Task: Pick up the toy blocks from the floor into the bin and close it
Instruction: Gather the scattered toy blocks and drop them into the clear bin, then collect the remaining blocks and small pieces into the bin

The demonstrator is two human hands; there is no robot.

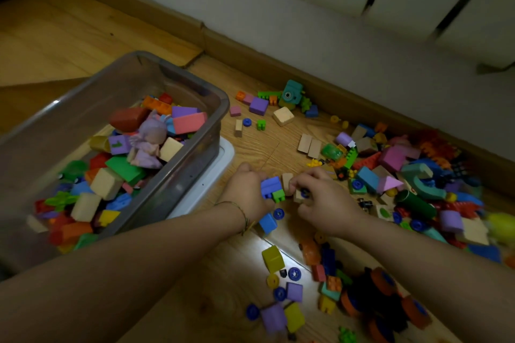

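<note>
Multicoloured blocks (pixel 390 159) (bin (pixel 192 159) smoky grey)

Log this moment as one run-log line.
left hand: grips blue and green blocks | right hand: pinches small tan block | bin: open, partly filled | floor: many loose blocks

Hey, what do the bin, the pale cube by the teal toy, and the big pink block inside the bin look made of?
Bin: smoky translucent plastic, glossy, with a highlight on its rim and a see-through wall. Pale cube: probably bare wood, matte tan, sharp-edged, no studs. Pink block: likely foam, matte with soft edges, though plastic is possible.
</note>
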